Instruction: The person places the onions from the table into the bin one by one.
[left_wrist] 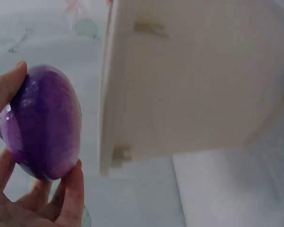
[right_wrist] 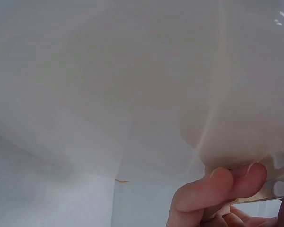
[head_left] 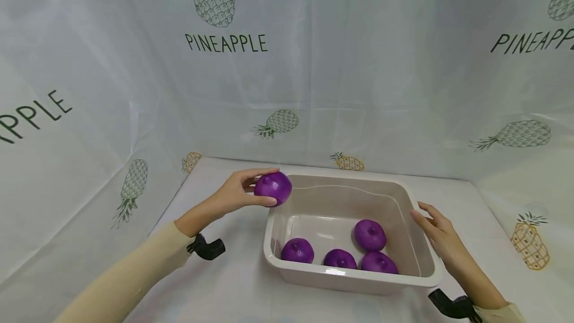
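Note:
My left hand [head_left: 233,192] grips a glossy purple round fruit [head_left: 274,188], thumb on one side and fingertips on the other. It is held up at the far left corner of a beige plastic bin [head_left: 314,226]. In the left wrist view this fruit [left_wrist: 45,123] shows a small nub on one side, apart from the bin's outer wall [left_wrist: 189,94]. Several more purple fruits [head_left: 370,236] lie in the bin, mostly along its near wall. My right hand [head_left: 441,236] holds the bin's right rim; in the right wrist view its fingers [right_wrist: 203,194] curl at the edge.
The bin stands on a table with a white cover [head_left: 224,273]. Behind and at the left hangs a pale sheet [head_left: 358,64] printed with pineapples. Black wrist mounts [head_left: 207,248] stick out below both hands, the right one [head_left: 450,305] close to the bin's near right corner.

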The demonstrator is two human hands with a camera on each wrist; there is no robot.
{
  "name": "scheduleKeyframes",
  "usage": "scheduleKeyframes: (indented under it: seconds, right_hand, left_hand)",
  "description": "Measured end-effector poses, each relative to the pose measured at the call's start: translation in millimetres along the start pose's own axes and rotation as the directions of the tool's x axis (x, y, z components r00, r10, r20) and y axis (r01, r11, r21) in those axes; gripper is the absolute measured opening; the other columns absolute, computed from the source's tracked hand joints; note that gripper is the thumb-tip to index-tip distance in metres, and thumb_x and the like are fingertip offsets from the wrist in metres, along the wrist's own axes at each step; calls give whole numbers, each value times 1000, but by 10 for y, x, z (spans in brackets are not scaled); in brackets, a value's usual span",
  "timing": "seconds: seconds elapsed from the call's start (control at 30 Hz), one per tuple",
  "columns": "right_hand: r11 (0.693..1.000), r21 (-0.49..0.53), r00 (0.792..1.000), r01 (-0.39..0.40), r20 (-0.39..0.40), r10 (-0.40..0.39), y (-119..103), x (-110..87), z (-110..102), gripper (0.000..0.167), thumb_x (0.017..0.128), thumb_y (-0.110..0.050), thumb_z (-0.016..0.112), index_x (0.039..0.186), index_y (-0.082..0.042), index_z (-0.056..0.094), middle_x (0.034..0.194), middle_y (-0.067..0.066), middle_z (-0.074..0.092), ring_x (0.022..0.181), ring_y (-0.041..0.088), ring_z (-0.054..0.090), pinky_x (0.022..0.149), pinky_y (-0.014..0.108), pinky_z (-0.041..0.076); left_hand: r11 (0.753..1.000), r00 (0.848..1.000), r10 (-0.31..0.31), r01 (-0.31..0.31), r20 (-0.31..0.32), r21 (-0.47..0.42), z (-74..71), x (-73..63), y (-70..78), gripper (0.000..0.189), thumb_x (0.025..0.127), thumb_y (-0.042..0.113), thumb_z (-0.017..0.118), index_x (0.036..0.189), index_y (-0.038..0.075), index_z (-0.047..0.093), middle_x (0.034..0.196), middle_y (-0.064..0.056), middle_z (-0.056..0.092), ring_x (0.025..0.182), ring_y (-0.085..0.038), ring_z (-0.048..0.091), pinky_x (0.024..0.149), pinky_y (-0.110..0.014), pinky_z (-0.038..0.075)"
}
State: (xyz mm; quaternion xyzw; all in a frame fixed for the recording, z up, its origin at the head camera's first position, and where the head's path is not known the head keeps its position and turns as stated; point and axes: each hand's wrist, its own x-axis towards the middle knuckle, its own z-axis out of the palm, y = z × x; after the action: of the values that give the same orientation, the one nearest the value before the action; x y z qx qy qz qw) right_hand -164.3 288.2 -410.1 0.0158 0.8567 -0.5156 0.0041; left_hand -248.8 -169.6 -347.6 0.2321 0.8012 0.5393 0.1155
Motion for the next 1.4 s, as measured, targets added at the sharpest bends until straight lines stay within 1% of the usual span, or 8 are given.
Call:
scheduleKeyframes:
  seconds: [0.3,0.53,0.63,0.8,1.07,1.2,1.3,1.4]
  right_hand:
    - [1000,-26,1000,10,-4,-10,-2,-22,2,54,108,-28,43,148,7,30,127,43,52,93,38,69,67,42,61]
    - [1000,-17,1000,19,4,-19,7,-25,-13,54,108,-28,43,147,7,30,127,43,52,90,30,69,66,39,60]
    - [1000,-10,1000,26,8,-26,17,-29,-20,53,108,-27,43,147,7,30,126,43,53,89,29,70,66,40,60]
    - [999,-23,1000,30,8,-30,38,-35,-34,53,109,-27,42,148,7,30,127,43,52,92,35,69,66,41,61]
    - [999,-20,1000,28,14,-28,48,-41,-54,52,109,-27,42,148,6,31,127,42,52,95,38,68,68,42,61]
    - [999,-16,999,30,16,-29,54,-48,-58,52,109,-26,43,147,6,31,127,42,53,95,37,69,68,42,61]
    - [999,-18,999,37,13,-36,52,-53,-62,51,108,-26,43,147,6,32,127,42,52,95,38,68,68,42,61]
    - [999,-22,999,43,12,-42,45,-58,-66,52,108,-26,43,147,6,32,128,43,51,97,40,68,69,42,61]
  left_hand:
    - [1000,994,-13,14,106,-8,405,327,226,71,78,18,87,143,20,57,142,-2,55,118,-26,60,90,-38,56]
    - [999,988,-32,27,148,34,651,526,271,69,75,22,89,139,27,61,136,1,59,115,-20,61,88,-35,55]
    - [998,986,-40,31,162,58,717,582,296,69,75,24,89,138,27,62,133,0,62,115,-20,61,89,-35,55]
    - [995,983,-62,46,173,91,781,633,369,69,74,26,90,137,28,62,129,-1,64,114,-19,61,87,-34,55]
    - [992,981,-40,17,189,124,899,707,463,67,74,26,90,135,31,64,137,2,59,116,-20,60,85,-30,55]
    - [987,977,-66,34,201,159,972,759,506,68,72,29,91,134,33,64,136,2,59,116,-19,60,87,-32,54]
    - [976,969,-91,42,229,213,1029,806,526,70,72,34,91,135,33,64,129,4,63,113,-13,60,89,-33,52]
    - [981,952,-91,35,292,192,1088,856,520,71,74,30,91,138,27,62,122,3,66,107,-10,62,89,-29,51]
